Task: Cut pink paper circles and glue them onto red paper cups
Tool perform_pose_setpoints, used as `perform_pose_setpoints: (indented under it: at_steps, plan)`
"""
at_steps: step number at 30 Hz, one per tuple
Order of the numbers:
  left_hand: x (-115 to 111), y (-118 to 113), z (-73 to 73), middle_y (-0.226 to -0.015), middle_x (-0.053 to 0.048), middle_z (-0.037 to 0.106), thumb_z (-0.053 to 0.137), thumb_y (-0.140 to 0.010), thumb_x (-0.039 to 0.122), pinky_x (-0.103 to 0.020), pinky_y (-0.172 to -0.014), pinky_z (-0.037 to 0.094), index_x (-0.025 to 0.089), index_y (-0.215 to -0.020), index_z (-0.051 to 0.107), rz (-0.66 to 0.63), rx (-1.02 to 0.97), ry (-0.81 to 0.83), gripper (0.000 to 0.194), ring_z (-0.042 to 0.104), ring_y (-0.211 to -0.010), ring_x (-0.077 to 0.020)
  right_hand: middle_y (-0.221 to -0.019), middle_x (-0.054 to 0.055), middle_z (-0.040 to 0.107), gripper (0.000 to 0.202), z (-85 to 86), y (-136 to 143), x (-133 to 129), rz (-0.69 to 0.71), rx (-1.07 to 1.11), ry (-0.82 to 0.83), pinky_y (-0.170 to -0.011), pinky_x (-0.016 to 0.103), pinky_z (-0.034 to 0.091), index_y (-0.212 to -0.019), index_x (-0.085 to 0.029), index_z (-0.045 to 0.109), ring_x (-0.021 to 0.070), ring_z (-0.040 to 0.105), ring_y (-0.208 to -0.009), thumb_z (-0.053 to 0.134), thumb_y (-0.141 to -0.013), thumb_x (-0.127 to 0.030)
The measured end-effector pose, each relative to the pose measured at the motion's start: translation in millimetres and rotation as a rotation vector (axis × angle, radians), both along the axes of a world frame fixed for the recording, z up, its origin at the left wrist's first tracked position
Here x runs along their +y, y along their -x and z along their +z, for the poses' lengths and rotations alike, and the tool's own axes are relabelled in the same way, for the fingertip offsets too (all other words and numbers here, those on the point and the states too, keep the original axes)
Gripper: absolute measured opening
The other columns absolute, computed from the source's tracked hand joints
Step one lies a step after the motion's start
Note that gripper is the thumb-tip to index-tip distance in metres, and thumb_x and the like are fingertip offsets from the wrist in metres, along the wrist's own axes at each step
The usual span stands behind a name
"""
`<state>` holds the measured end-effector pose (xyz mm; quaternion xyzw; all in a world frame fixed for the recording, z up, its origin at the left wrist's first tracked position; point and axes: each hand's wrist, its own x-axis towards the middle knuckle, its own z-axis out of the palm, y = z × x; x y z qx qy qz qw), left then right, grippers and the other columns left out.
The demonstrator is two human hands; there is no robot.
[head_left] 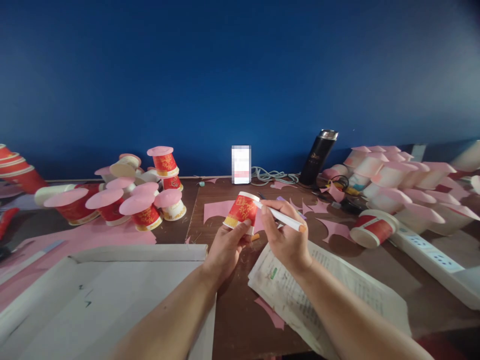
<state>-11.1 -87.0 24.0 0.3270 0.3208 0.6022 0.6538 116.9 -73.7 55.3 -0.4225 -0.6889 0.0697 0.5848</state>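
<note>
My left hand (225, 250) is closed around the lower part of a red and gold paper cup (243, 206), which leans a little to one side. A white marker (285, 219) with an orange end is gripped in my right hand (288, 242). Its front end meets the cup's right side near the rim, though the tip itself is too small to make out. Just under the cup, a small orange piece (255, 237) shows beside my left fingers. Pink paper (216, 210) lies on the table behind the cup.
Paper cups topped with pink discs (140, 205) stand at left. More pink-topped cups (401, 175) crowd the right, near a power strip (427, 250). A phone (241, 165) and black flask (318, 157) stand by the blue wall. Printed sheets (348, 280) and a white box (123, 300) lie in front.
</note>
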Motion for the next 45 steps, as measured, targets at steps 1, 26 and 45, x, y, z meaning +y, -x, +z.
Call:
perform_pose_setpoints:
  at_steps: [1, 26, 45]
  plan:
    - [0.2, 0.0, -0.4, -0.065, 0.002, 0.054, 0.072, -0.072, 0.034, -0.024, -0.067, 0.045, 0.015, -0.072, 0.061, 0.003, 0.003, 0.000, 0.022, 0.045, -0.056, -0.0061, -0.088, 0.004, 0.068, 0.012, 0.2, 0.0, 0.0, -0.001, -0.003, 0.001, -0.073, 0.031, 0.050, -0.093, -0.021, 0.064, 0.0168, 0.063, -0.079, 0.055, -0.086, -0.024]
    - [-0.4, 0.1, 2.1, -0.062, 0.003, 0.051, 0.072, -0.071, 0.031, -0.023, -0.062, 0.040, 0.015, -0.073, 0.061, 0.022, 0.011, 0.025, 0.020, 0.043, -0.055, -0.0063, -0.077, 0.001, 0.065, 0.009, 1.7, 0.6, -2.0, 0.007, -0.015, 0.033, -0.066, 0.027, 0.047, -0.088, -0.019, 0.064, 0.0126, 0.059, -0.066, 0.057, -0.084, -0.021]
    - [2.2, 1.8, 0.8, -0.065, 0.002, 0.053, 0.075, -0.069, 0.028, -0.020, -0.057, 0.040, 0.014, -0.078, 0.062, 0.016, -0.088, 0.059, 0.021, 0.045, -0.054, -0.0054, -0.078, 0.001, 0.065, 0.009, 1.0, 2.0, -3.6, 0.020, 0.058, -0.007, -0.064, 0.025, 0.047, -0.090, -0.018, 0.064, 0.0111, 0.059, -0.066, 0.058, -0.084, -0.020]
